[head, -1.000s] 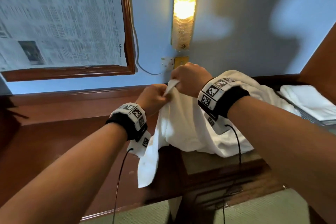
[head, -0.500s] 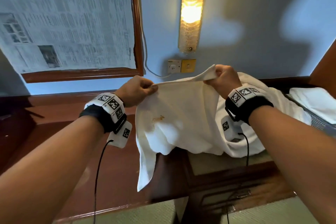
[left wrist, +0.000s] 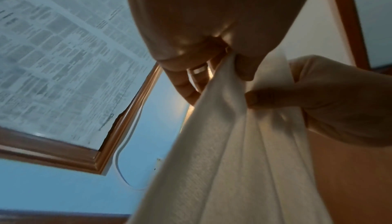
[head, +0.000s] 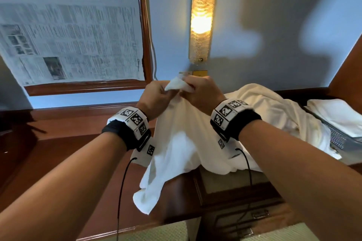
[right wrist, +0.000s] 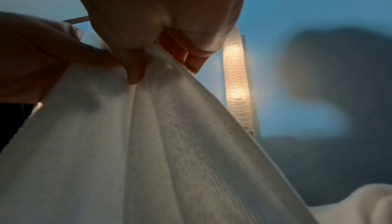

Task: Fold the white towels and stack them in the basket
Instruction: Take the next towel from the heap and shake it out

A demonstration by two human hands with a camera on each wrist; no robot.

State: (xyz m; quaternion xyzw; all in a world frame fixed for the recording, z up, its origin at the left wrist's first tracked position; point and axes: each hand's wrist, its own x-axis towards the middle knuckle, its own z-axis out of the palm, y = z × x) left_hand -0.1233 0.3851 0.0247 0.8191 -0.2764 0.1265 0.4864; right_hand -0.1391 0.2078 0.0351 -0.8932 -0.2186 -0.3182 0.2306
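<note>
A white towel (head: pixel 176 152) hangs in the air above the wooden desk, its lower end drooping toward the desk's front edge. My left hand (head: pixel 156 96) and right hand (head: pixel 199 94) are pressed close together, each pinching the towel's top edge with its corners bunched between them. The left wrist view shows my left hand (left wrist: pixel 212 56) pinching the cloth (left wrist: pixel 244 143) with the right hand's thumb beside it. In the right wrist view my right hand (right wrist: pixel 148 51) grips the towel (right wrist: pixel 148 143). A heap of white towels (head: pixel 274 115) lies behind. A grey basket (head: pixel 338 139) at right holds a folded towel (head: pixel 338 111).
The brown wooden desk (head: pixel 58 152) stretches left, with a drawer unit (head: pixel 235 201) below the towel. A framed newspaper (head: pixel 68 25), a lit wall lamp (head: pixel 202 15) and wall sockets (head: pixel 195 73) are on the blue wall. A wooden panel (head: pixel 350 64) rises at right.
Half a second ago my hands held the towel's top edge spread wide apart. They have come together in the middle, bringing the two corners to meet, so the towel hangs doubled.
</note>
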